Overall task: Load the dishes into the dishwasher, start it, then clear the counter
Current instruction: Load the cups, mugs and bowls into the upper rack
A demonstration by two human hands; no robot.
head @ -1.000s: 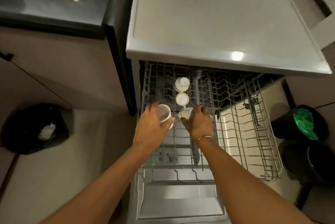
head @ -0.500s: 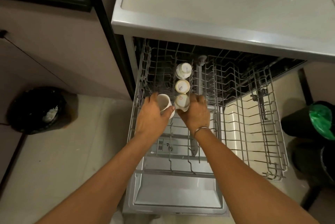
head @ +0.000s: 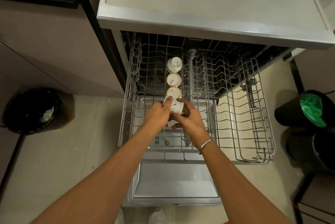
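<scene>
Grey wire rack (head: 241, 129); left hand (head: 157, 115), right hand (head: 191, 121) fingers grasp round white cup (head: 176, 108).

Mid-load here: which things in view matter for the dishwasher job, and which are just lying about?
Job: held cup, left hand, right hand, three racked cups, rack, open door.
Lying about: black bin, green-lined bin.

Both forearms extended forward, converging. Left hand (head: 159, 115) grips white cup (head: 176, 108), index finger laid along its side. Right hand (head: 191, 121) holds the same cup, fingers curled round it.
</scene>
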